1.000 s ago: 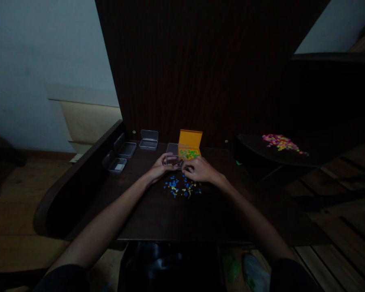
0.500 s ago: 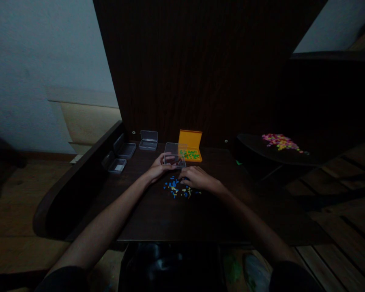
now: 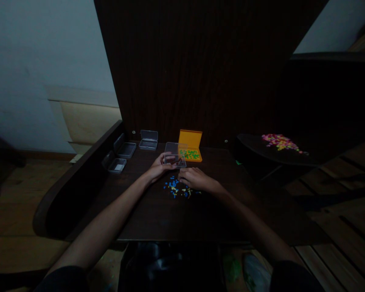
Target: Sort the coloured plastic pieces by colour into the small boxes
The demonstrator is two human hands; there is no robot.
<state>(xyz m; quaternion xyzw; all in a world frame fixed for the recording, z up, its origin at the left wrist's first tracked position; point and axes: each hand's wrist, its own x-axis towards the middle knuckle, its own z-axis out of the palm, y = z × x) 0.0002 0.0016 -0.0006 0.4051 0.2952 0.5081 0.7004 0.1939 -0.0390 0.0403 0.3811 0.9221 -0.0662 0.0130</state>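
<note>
My left hand (image 3: 158, 168) is closed around the left side of a clear plastic box (image 3: 171, 151) with its lid raised, its thumb along the near edge. A few small dark reddish pieces show inside that box. Just right of it, my right hand (image 3: 194, 178) hovers low with its fingers curled together; whatever sits at the fingertips is hidden. Beneath and before the fingers lies a scatter of small blue and yellow pieces (image 3: 172, 185) on the dark tabletop. Behind the clear box stands an open orange box (image 3: 190, 139) holding small green pieces (image 3: 190, 154).
Three more clear boxes stand open at the left: one by the back panel (image 3: 148, 144), one beside the side board (image 3: 127, 150), and a nearer one with something white inside (image 3: 118, 165). A pile of pink and yellow pieces (image 3: 281, 142) lies on a dark surface at right.
My right hand has shifted very slightly, its fingers still curled near the box. The left hand and the clear box stay in place.
</note>
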